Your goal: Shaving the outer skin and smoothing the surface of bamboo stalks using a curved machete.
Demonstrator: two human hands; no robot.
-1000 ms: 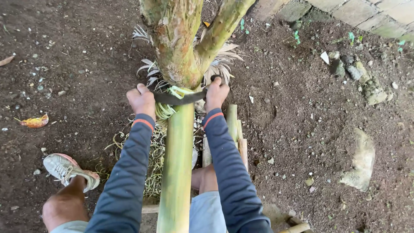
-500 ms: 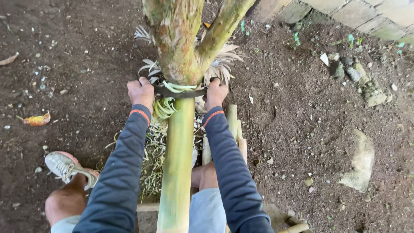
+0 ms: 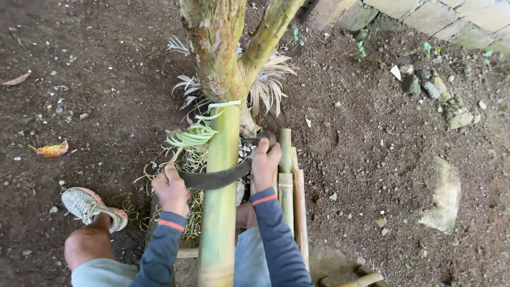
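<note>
A thick green bamboo pole (image 3: pixel 220 202) leans from my lap up against a tree trunk (image 3: pixel 218 48). A dark curved blade (image 3: pixel 212 179) lies across the pole about midway. My left hand (image 3: pixel 171 188) grips the blade's left end and my right hand (image 3: pixel 265 162) grips its right end. Pale green shavings (image 3: pixel 190 137) curl off the pole's left side just above the blade. Both arms wear dark blue sleeves with orange cuffs.
Several shorter bamboo pieces (image 3: pixel 289 180) lie to the right of the pole. My left foot in a white shoe (image 3: pixel 87 206) rests on dark soil. A pale stone (image 3: pixel 443 199) sits at right, small rocks (image 3: pixel 441 93) farther back, stone paving (image 3: pixel 457 16) top right.
Both hands have drawn the blade down the pole toward me, from near the tree fork to about midway. Fresh shavings have curled off above it.
</note>
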